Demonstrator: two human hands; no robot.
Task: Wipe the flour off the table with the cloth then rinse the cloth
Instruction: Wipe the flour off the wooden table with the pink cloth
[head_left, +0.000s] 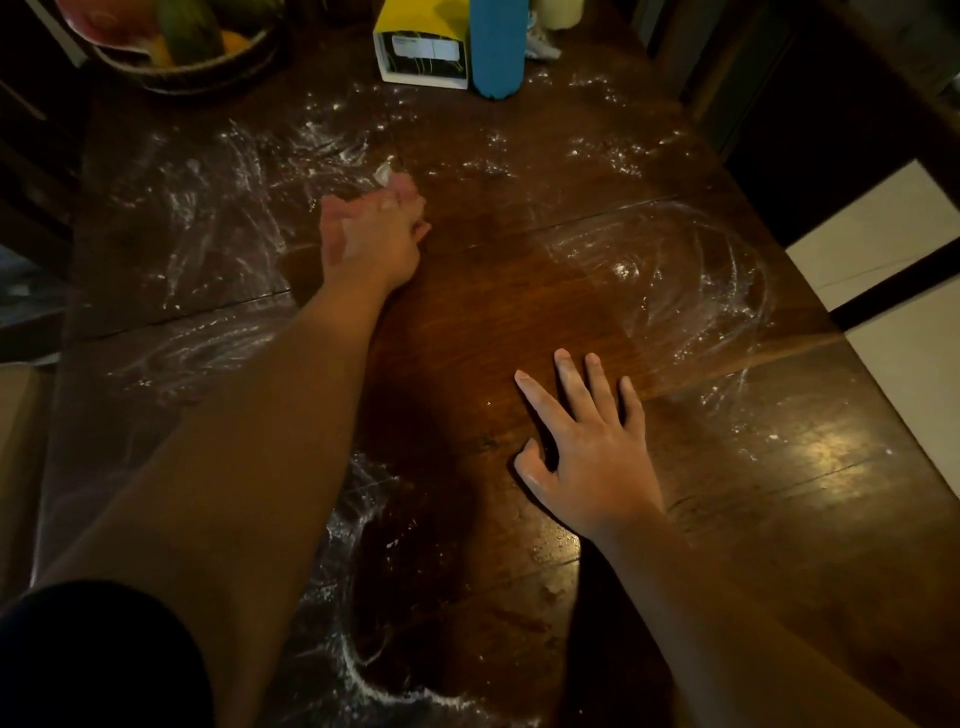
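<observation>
- A dark sleeve (98, 660) is sitting nearest the lens at the bottom left, and the bare left forearm (249, 441) is stretching out from it across the table.
- The dark wooden table (779, 519) is filling most of the view, with seams between its boards running across it.
- Flour (691, 280) is lying on it in white smears. There is a broad swirl on the right, streaks on the far left, specks along the far side and a curved ridge near the bottom edge. A bare brown patch is showing down the middle.
- Pale floor tiles (883, 260) are showing past the table's right edge.
- A woven basket (208, 73) holding fruit (189, 26) is standing at the far-left corner.
- A white and yellow box (421, 57) is standing at the far side, just beside a blue container (496, 47) on its right.
- The right hand (592, 457) is lying palm down on the bare patch, its 4 fingers straight and spread, its thumb bent in, grasping nothing.
- The left hand (371, 234) is reaching well ahead, at the edge of the far-left streaks, with its fingers clenched around a pale wad.
- That wad looks to be the cloth (384, 174). Only a small pale tip is poking out beyond the knuckles, and the rest is hidden in the grip.
</observation>
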